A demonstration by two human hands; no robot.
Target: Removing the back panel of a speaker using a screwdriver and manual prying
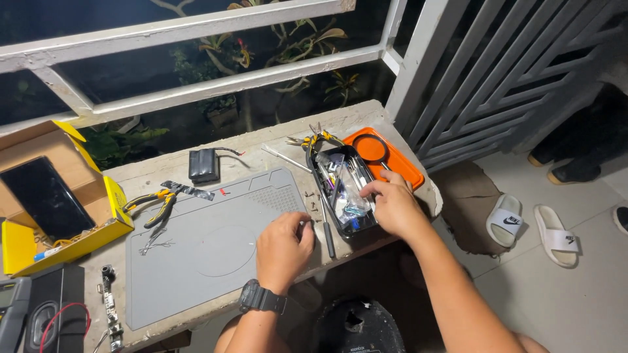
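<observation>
Black tool tray (330, 216): my right hand (392, 208) rummages inside, fingers curled, grip unclear; left hand (282, 248) pinches something small, indistinct. I'd sift slowly, steadying the tray.

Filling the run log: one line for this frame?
left hand: closed, on grey silicone mat | right hand: fingers in black rectangular tool tray

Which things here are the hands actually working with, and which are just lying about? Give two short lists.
In use: black tool tray, which the right hand reaches into; grey work mat, under the left hand.

Lying about: yellow-handled pliers, black battery pack, orange lid, yellow box, white sandals.
</observation>
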